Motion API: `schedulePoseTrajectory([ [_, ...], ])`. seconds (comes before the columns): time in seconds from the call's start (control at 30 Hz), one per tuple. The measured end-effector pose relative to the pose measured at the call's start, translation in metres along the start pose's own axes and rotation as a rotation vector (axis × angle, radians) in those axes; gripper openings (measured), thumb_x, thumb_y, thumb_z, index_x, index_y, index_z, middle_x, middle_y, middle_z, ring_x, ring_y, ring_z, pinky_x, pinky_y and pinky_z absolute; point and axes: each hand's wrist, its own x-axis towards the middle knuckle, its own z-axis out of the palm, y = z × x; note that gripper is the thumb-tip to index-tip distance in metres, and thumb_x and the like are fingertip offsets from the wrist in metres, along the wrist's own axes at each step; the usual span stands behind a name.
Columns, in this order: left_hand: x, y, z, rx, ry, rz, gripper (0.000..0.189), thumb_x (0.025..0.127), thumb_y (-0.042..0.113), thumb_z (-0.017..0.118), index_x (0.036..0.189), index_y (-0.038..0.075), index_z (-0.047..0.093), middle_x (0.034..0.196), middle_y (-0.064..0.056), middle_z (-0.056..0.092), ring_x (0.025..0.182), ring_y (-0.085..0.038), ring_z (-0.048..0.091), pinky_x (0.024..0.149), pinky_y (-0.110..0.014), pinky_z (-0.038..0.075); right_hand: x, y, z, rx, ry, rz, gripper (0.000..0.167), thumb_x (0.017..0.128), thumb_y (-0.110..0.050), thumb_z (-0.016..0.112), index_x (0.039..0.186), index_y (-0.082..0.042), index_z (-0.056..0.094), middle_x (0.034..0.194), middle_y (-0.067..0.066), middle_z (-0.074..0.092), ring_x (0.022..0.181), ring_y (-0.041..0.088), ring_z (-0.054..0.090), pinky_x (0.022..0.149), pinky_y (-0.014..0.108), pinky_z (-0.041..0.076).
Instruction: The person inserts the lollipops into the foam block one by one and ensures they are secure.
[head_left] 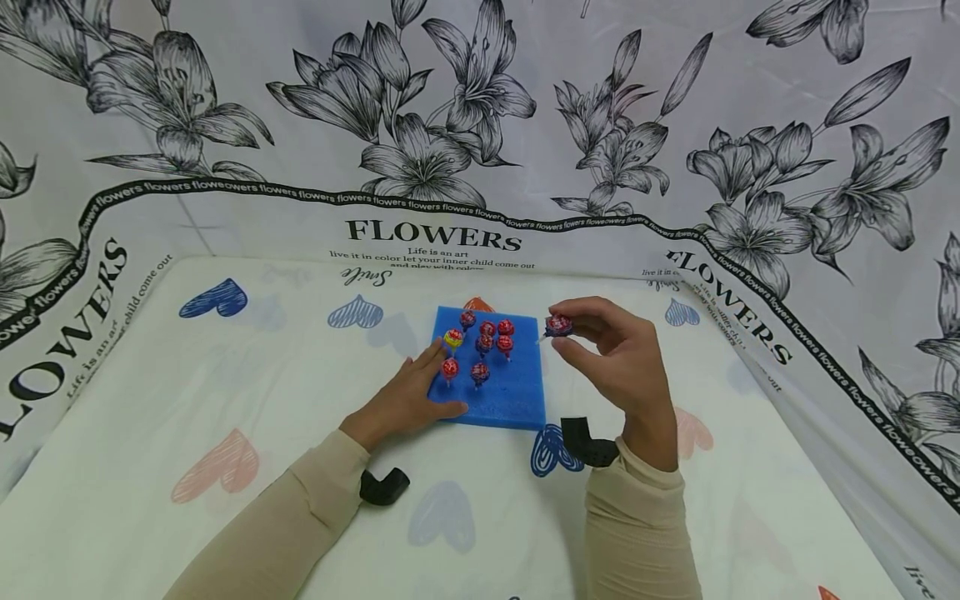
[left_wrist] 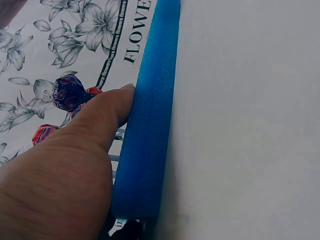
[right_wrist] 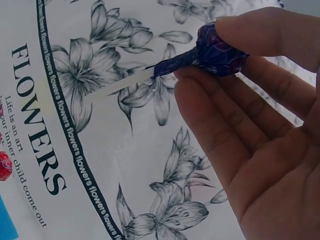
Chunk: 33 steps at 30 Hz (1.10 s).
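A square blue foam block (head_left: 498, 408) lies on the table, with several wrapped lollipops standing upright in it by their sticks. Most wrappers look red or dark blue; one lollipop (head_left: 453, 338) is yellow and red. My left hand (head_left: 405, 396) rests on the block's left side, fingers spread along that edge and thumb pressing near the front corner. In the left wrist view the thumb (left_wrist: 107, 107) touches the foam. Right of the block, my right hand (head_left: 626, 350) pinches a dark blue and red lollipop (right_wrist: 212, 50) by its wrapped head. Its white stick points left, free of the foam.
The table (head_left: 315, 517) has a white cloth printed with hearts. Behind and beside it hangs a white flower-printed curtain (head_left: 540, 142). A black curved piece sits at each wrist, one by the left cuff (head_left: 385, 487), one by the right (head_left: 588, 446).
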Motion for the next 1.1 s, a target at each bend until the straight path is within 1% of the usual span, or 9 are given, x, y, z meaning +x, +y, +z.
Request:
schedulePoseTrajectory([
  [0.17, 0.0, 0.001, 0.0, 0.008, 0.001, 0.006, 0.102, 0.082, 0.059, 0.067, 0.154, 0.007, 0.018, 0.161, -0.003, 0.006, 0.145, -0.028, 0.008, 0.115, -0.042, 0.005, -0.002, 0.013, 0.001, -0.033, -0.052, 0.122, 0.037, 0.079, 0.02, 0.066, 0.114, 0.008, 0.064, 0.107, 0.02, 0.064, 0.097, 0.028, 0.064, 0.088, 0.035, 0.051],
  [0.27, 0.0, 0.0, 0.0, 0.009, -0.001, 0.012, 0.102, 0.082, 0.06, 0.067, 0.154, 0.007, 0.018, 0.161, -0.003, 0.006, 0.145, -0.028, 0.009, 0.115, -0.043, 0.005, -0.004, 0.024, 0.002, -0.058, -0.085, 0.213, 0.032, 0.082, 0.015, 0.067, 0.113, 0.005, 0.065, 0.107, 0.015, 0.065, 0.097, 0.026, 0.065, 0.087, 0.034, 0.052],
  [0.47, 0.001, -0.001, 0.001, 0.011, -0.002, 0.013, 0.103, 0.081, 0.062, 0.066, 0.154, 0.007, 0.018, 0.161, -0.003, 0.006, 0.145, -0.029, 0.009, 0.115, -0.043, 0.005, -0.005, 0.038, 0.004, -0.098, -0.137, 0.387, 0.026, 0.086, 0.002, 0.07, 0.112, -0.001, 0.068, 0.105, 0.009, 0.067, 0.095, 0.023, 0.066, 0.083, 0.034, 0.054],
  [0.57, 0.002, -0.002, 0.001, 0.012, 0.002, 0.015, 0.103, 0.081, 0.061, 0.067, 0.154, 0.007, 0.019, 0.161, -0.004, 0.006, 0.145, -0.028, 0.009, 0.115, -0.043, 0.005, -0.004, 0.041, 0.006, -0.11, -0.167, 0.462, 0.026, 0.086, -0.001, 0.071, 0.111, -0.002, 0.068, 0.103, 0.008, 0.068, 0.094, 0.022, 0.066, 0.082, 0.036, 0.054],
  [0.73, 0.002, -0.001, 0.001, 0.005, 0.004, 0.007, 0.103, 0.081, 0.061, 0.067, 0.154, 0.007, 0.019, 0.161, -0.003, 0.006, 0.145, -0.029, 0.009, 0.115, -0.044, 0.005, -0.003, 0.048, 0.01, -0.096, -0.212, 0.527, 0.025, 0.085, 0.001, 0.071, 0.11, -0.001, 0.068, 0.104, 0.01, 0.067, 0.097, 0.024, 0.066, 0.081, 0.039, 0.055],
  [0.97, 0.001, -0.001, 0.001, 0.002, 0.001, 0.007, 0.103, 0.081, 0.06, 0.068, 0.154, 0.007, 0.018, 0.161, -0.004, 0.006, 0.144, -0.03, 0.008, 0.115, -0.044, 0.005, -0.005, 0.061, 0.015, -0.109, -0.247, 0.611, 0.023, 0.085, 0.0, 0.072, 0.107, -0.005, 0.07, 0.106, 0.008, 0.067, 0.102, 0.025, 0.066, 0.084, 0.041, 0.054],
  [1.1, 0.001, 0.0, 0.0, 0.007, 0.003, 0.014, 0.102, 0.082, 0.059, 0.067, 0.154, 0.006, 0.019, 0.161, -0.004, 0.006, 0.144, -0.029, 0.009, 0.115, -0.044, 0.005, -0.005, 0.067, 0.017, -0.119, -0.262, 0.637, 0.023, 0.084, 0.0, 0.073, 0.106, -0.007, 0.07, 0.107, 0.008, 0.067, 0.101, 0.025, 0.065, 0.084, 0.042, 0.054],
])
